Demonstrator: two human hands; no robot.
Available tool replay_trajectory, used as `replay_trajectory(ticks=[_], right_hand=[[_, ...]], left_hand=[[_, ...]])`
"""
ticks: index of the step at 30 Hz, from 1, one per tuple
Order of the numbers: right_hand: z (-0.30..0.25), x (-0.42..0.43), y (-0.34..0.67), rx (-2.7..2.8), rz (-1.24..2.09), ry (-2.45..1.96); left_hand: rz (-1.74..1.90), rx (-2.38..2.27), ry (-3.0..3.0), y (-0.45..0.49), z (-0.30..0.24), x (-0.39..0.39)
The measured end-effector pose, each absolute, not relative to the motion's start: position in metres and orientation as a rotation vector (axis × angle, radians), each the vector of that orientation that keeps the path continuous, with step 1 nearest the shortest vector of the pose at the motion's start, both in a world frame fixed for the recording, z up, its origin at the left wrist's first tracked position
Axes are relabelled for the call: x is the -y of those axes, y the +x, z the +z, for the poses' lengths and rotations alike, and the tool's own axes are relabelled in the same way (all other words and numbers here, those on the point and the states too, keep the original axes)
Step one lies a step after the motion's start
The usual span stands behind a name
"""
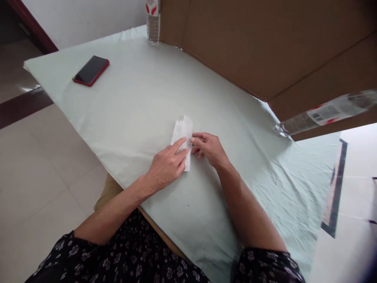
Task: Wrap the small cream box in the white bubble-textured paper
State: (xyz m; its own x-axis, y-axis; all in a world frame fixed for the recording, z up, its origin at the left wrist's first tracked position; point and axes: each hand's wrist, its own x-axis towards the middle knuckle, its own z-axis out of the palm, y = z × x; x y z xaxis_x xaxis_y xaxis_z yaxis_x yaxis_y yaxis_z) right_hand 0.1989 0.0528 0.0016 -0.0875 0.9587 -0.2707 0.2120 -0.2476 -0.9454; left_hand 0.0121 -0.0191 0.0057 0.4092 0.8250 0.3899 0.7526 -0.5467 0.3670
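A folded white tissue (182, 131) lies on the pale green cloth covering the table (141, 98). My left hand (166, 165) rests on the tissue's near half, its index finger stretched along the paper and pressing it flat. My right hand (207, 148) pinches the tissue's right edge between thumb and curled fingers. The far end of the tissue sticks out beyond both hands.
A red-cased phone (91, 70) lies face up at the far left of the cloth. A clear water bottle (153, 21) stands at the back, a second bottle (324, 114) at the right. Large brown cardboard (265, 43) leans along the back right. Tiled floor lies left.
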Motion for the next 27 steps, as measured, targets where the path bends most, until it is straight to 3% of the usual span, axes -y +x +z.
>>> replay_trajectory(ticks=[8,17,27], right_hand=[[-0.002,-0.074,0.181,1.563,1.372,-1.470],[-0.011,-0.058,0.171,1.451,1.214,-1.242],[-0.012,-0.045,0.157,1.132,1.515,-1.086]], left_hand=[[0.742,-1.344,2.503,0.010,0.008,0.015],[0.851,-1.348,2.218,0.009,0.001,0.018],[0.952,-1.300,2.110,0.008,-0.002,0.018]])
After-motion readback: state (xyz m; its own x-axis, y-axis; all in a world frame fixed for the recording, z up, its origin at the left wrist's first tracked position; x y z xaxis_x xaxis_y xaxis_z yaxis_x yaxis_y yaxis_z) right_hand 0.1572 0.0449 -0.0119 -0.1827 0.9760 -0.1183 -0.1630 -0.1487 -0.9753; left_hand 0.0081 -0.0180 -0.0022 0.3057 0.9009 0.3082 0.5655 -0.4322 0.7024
